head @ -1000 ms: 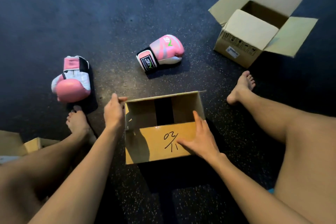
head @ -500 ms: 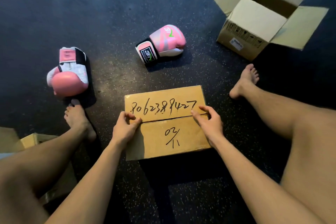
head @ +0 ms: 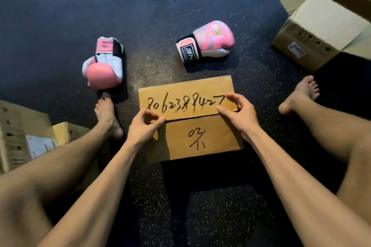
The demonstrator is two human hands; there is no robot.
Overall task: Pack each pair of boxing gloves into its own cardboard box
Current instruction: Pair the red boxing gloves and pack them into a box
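Observation:
A brown cardboard box (head: 193, 138) with handwritten numbers lies on the floor between my legs, both top flaps folded down. My left hand (head: 143, 126) rests at the left end of the seam, fingers curled against the flap edges. At the right end of the seam, my right hand (head: 239, 114) has its fingers spread on the far flap. Two pink boxing gloves lie on the floor beyond the box. One glove (head: 104, 66) is at the left by my foot, the other glove (head: 208, 41) just behind the box. What is inside the box is hidden.
An open pale cardboard box (head: 321, 26) stands at the upper right with its flaps spread. More cardboard boxes (head: 20, 130) sit at the left edge beside my left leg. My bare feet (head: 107, 114) (head: 299, 94) flank the brown box on the dark speckled floor.
One second ago the box was open and I was folding its flaps. Both flaps are now down. Since half a second ago, my fingers have loosened at the seam.

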